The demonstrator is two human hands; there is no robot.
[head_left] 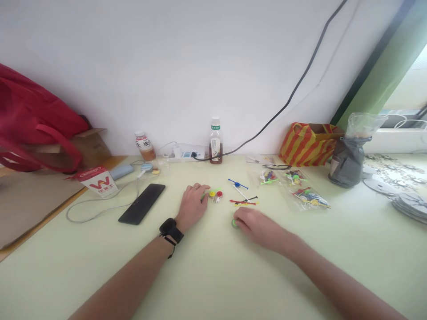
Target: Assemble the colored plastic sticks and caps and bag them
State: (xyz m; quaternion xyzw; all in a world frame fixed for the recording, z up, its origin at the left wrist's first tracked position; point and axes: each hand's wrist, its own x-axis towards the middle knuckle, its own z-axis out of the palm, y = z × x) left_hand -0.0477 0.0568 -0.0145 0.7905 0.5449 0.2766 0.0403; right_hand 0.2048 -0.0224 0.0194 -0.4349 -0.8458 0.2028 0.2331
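My right hand (255,226) has its fingers pinched on a small green disc (234,224) just above or on the tabletop. My left hand (192,205) rests on the table, fingers stretched out and slightly apart, beside a little group of plastic discs. In that group a yellow disc (212,194) and a red disc (219,194) show clearly; a green edge is partly hidden by my fingers. Beyond my right hand lie loose arrow-shaped plastic sticks: a blue one (237,184) with a round middle, a white one (240,193), and a red one (244,202) overlapping black and yellow ones.
Clear bags (310,198) of similar coloured parts lie to the right. A black phone (142,204) and a paper box (98,181) are on the left. At the wall stand a bottle (216,144), a power strip (187,153) with a hanging cable, and a striped bag (305,144).
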